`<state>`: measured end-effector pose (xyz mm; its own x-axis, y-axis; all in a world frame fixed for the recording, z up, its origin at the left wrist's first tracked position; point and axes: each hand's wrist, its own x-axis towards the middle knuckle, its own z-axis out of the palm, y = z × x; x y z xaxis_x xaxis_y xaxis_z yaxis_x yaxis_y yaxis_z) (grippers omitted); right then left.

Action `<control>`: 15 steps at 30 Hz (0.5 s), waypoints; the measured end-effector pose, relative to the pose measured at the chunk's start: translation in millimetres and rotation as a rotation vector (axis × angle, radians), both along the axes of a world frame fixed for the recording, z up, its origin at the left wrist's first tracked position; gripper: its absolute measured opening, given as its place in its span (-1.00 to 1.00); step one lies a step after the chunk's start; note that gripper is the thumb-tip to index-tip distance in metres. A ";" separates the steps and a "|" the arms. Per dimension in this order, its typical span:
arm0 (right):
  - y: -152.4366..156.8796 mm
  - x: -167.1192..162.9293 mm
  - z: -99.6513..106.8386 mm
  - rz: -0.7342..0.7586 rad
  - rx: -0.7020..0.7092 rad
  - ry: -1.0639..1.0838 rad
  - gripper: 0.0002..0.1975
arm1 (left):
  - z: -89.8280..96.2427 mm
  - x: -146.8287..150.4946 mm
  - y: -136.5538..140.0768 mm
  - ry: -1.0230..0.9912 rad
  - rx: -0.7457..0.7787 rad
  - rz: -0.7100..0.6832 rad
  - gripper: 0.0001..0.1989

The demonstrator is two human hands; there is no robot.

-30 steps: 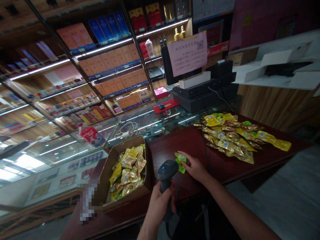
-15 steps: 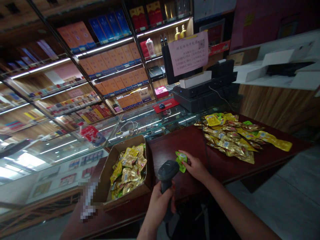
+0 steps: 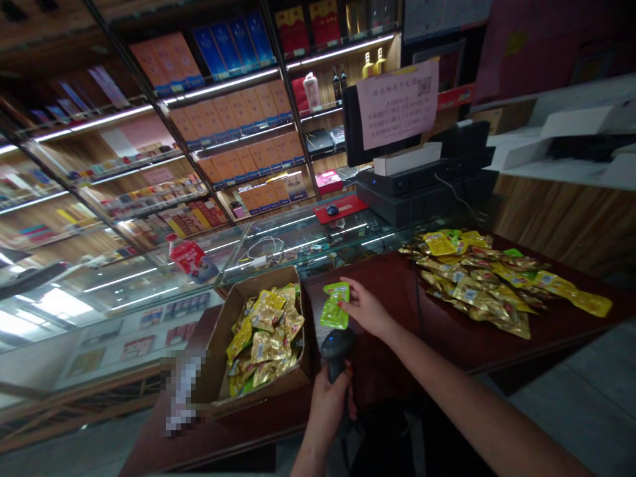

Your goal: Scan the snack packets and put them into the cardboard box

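My left hand [image 3: 332, 396] is wrapped round the handle of a dark barcode scanner [image 3: 338, 344], its head tilted up and away from me. Just beyond the scanner, a small green snack packet [image 3: 335, 306] is pinched between the thumb and fingers of my right hand [image 3: 362, 306]. To the left stands an open cardboard box [image 3: 307, 361] holding several gold and yellow snack packets [image 3: 271, 346]. On the right of the dark red table [image 3: 385, 364] lies a loose pile of gold and yellow packets [image 3: 474, 281], with a few green ones among them.
Behind the table runs a glass display counter [image 3: 293, 248] with a red mouse pad [image 3: 350, 209] and a black cash register terminal [image 3: 392, 199]. A red pouch [image 3: 191, 260] stands on the glass behind the box. Shelves of orange boxes [image 3: 233, 109] line the back.
My right hand has moved the green packet left and farther away, towards the box. The scanner's head has turned to point away from me. The view has shifted slightly.
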<state>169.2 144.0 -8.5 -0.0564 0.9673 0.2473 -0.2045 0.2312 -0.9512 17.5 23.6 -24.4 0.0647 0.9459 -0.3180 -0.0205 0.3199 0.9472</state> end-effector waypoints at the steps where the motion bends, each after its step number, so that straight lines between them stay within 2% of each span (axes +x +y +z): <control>1: 6.2 -18.8 10.9 0.080 0.002 0.028 -0.38 | -0.1 -0.1 0.5 0.010 0.000 -0.005 -0.53; 4: 21.5 -65.2 32.3 0.233 0.000 0.014 -0.34 | -0.4 -1.0 1.7 0.030 -0.015 -0.006 -0.50; 5: 25.9 -72.6 35.0 0.226 0.017 -0.031 -0.35 | -0.9 -1.6 2.0 0.030 -0.020 -0.002 -0.48; 7: 35.0 -70.1 34.4 0.109 0.071 -0.165 -0.46 | -2.2 -2.7 2.4 0.021 -0.024 0.005 -0.46; 10: 50.1 -25.3 23.6 -0.276 0.089 -0.456 -0.72 | -4.8 -3.7 2.4 0.005 -0.022 0.003 -0.43; 11: 55.1 -3.1 18.7 -0.443 0.062 -0.574 -0.75 | -5.7 -3.7 2.3 -0.004 -0.021 0.000 -0.41; 14: 68.2 66.3 2.3 -0.678 -0.003 -0.716 -0.70 | -8.6 -3.3 2.2 -0.024 -0.019 -0.010 -0.36; 15: 71.9 86.7 -3.3 -0.778 -0.011 -0.885 -0.69 | -9.7 -3.2 2.2 -0.030 -0.018 -0.013 -0.35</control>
<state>255.8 215.9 -11.8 0.4019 0.8188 0.4099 0.7201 -0.0060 -0.6939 14.3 25.8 -34.1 0.0861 0.9392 -0.3324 -0.0444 0.3369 0.9405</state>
